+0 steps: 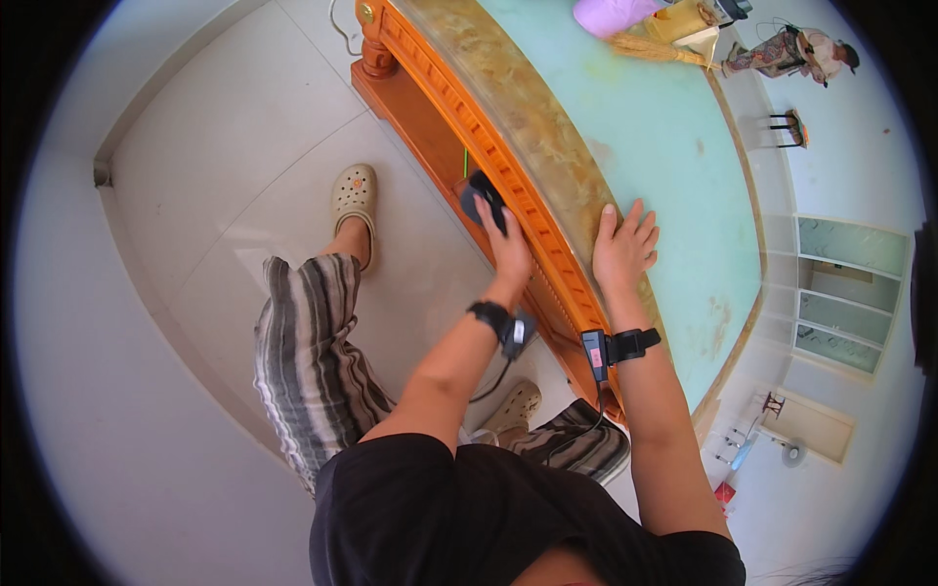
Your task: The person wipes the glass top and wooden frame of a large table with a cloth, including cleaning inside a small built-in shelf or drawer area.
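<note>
My left hand [507,245] reaches down beside the front of an orange-brown wooden cabinet [421,132]. Its fingers grip a dark, rounded object [469,201], blurred and partly covered by the hand, so its kind is unclear. A thin green strip [465,162] shows just above that object, at the cabinet's opening. My right hand [626,245] lies with fingers spread on the tabletop, across the marbled brown border [542,102] and the pale green surface [659,183]. Both wrists wear black straps with small boxes and cables.
On the table's far end are a broom [652,47], a purple item [612,15] and a yellowish container [678,20]. Beyond the table a person [799,55] stands near a stool [791,128]. Tiled floor [242,161] and a white wall [88,329] lie to my left.
</note>
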Demonstrator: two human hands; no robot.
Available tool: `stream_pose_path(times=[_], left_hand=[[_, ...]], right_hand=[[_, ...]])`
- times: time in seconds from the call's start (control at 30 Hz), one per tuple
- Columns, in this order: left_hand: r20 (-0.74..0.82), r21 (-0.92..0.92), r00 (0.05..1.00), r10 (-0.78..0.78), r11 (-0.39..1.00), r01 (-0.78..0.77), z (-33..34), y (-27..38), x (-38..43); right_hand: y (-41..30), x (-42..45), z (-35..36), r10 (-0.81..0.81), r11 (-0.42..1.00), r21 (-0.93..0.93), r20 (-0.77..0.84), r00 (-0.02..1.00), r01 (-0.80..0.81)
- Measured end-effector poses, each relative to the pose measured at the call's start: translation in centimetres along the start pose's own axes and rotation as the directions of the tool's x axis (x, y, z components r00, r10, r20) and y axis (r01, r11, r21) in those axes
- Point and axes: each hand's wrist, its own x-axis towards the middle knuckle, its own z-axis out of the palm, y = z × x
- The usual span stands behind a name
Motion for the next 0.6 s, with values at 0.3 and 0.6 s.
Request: stream_pose_path(times=[0.3, 0.6], left_hand=[[0.068, 0.151, 0.995, -0.076, 0.986, 0.065, -0.6, -2.2, -4.9], [0.023, 0.061, 0.964, -0.264, 0.963, 0.262, -4.0, -3.2, 2.1]], right_hand=[[-0.8, -0.4, -1.0, -0.009, 0.999, 0.039, 0.026, 1.000, 0.008], [-2.6, -0.4, -1.7, -0.018, 0.998, 0.060, 0.032, 0.999, 0.016]])
